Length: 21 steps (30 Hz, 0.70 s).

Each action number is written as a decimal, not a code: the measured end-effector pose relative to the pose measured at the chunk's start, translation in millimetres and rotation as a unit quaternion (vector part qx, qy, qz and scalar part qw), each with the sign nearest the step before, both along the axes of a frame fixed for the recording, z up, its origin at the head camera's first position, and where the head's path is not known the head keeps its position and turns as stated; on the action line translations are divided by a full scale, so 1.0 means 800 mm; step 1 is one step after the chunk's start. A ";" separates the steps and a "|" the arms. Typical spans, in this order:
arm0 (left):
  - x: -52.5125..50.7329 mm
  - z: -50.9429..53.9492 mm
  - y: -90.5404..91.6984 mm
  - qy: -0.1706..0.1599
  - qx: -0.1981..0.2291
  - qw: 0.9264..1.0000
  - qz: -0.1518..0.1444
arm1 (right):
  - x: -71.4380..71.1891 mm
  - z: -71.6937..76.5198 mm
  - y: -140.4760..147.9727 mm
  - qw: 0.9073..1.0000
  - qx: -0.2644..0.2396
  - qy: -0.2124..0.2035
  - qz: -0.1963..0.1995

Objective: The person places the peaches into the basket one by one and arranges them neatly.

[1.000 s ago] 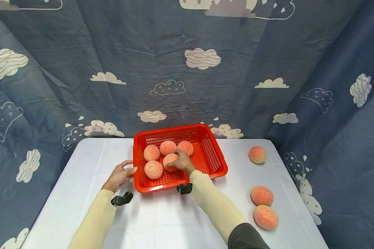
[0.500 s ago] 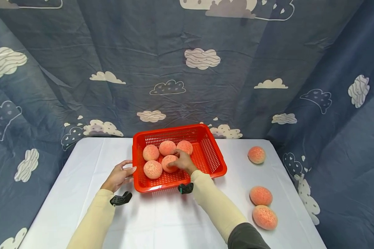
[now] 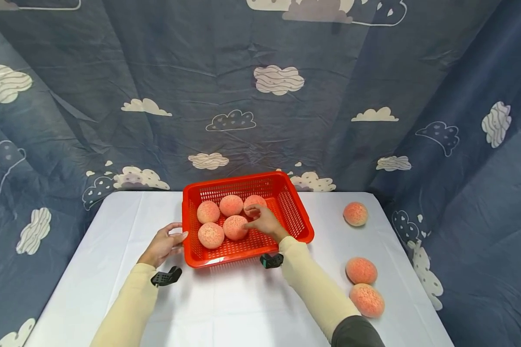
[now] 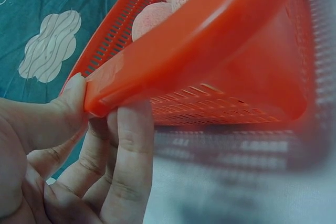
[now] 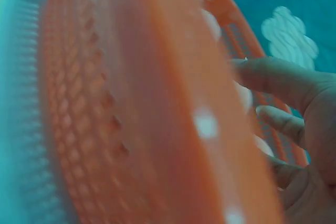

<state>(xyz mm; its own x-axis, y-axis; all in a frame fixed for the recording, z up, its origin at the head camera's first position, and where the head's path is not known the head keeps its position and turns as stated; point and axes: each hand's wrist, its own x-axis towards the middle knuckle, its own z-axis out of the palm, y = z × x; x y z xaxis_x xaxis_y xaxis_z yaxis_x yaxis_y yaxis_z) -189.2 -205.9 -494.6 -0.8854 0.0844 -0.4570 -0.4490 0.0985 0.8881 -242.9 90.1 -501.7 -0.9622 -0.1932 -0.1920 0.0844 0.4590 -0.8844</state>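
A red plastic basket point(image 3: 243, 254) with slotted walls stands on the white table, with several pink-orange speckled peaches inside toward its left. My left hand point(image 3: 161, 246) holds the rim at the basket's left end; in the left wrist view its thumb lies against the rim point(image 4: 157, 59) and its fingers are beneath. Over the basket, my right hand point(image 3: 267, 222) has its fingers parted, just right of the front-row peach point(image 3: 234, 228) and partly in front of a back-row peach point(image 3: 255, 201). Much of that hand point(image 5: 310, 114) is hidden by the basket in the right wrist view.
On the right of the white table point(image 3: 243, 308) lie three more peaches: one at the back point(image 3: 355, 214), and two close together nearer the front point(image 3: 361, 271). A dark blue curtain point(image 3: 321, 144) with cloud prints hangs behind and at the sides.
My right hand has let go of the front-row peach, which now sits beside another peach in the basket, and has drawn back to the right. The left hand keeps its hold on the rim.
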 end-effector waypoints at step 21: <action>-0.001 0.002 0.000 -0.006 -0.019 1.000 -0.007 | -0.009 0.043 0.149 0.993 -0.110 0.009 -0.034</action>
